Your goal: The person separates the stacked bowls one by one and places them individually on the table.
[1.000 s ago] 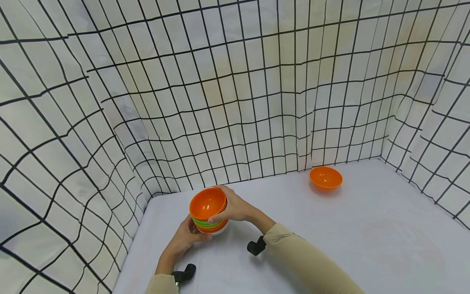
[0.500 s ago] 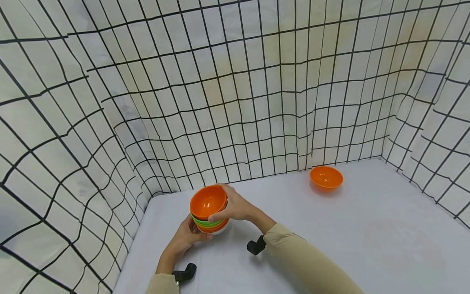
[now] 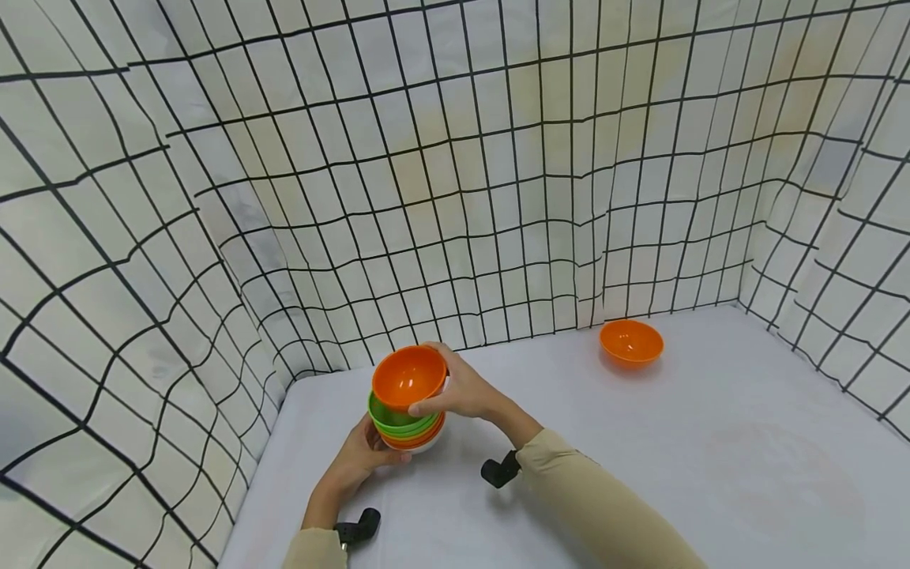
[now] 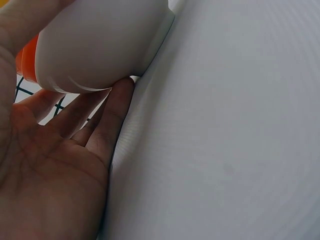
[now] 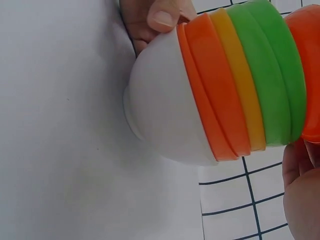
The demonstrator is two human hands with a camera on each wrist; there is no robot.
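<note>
In the head view my right hand pinches the rim of an orange bowl, thumb on the near side. The bowl is tilted and raised above a stack of nested bowls. My left hand holds this stack low on its left side, thumb in front. From the right wrist, the stack runs upward from a white bowl on the cloth through orange, a yellow bowl and green bowls. The left wrist view shows fingers against the white bowl's side.
Another orange bowl sits apart at the back right of the white-covered table. White curtains with a black grid enclose the back and sides. A black wrist device is on each forearm.
My right hand has lifted the top orange bowl up and slightly right, exposing the inside of the green bowl beneath. The left hand and the stack stay about where they were.
</note>
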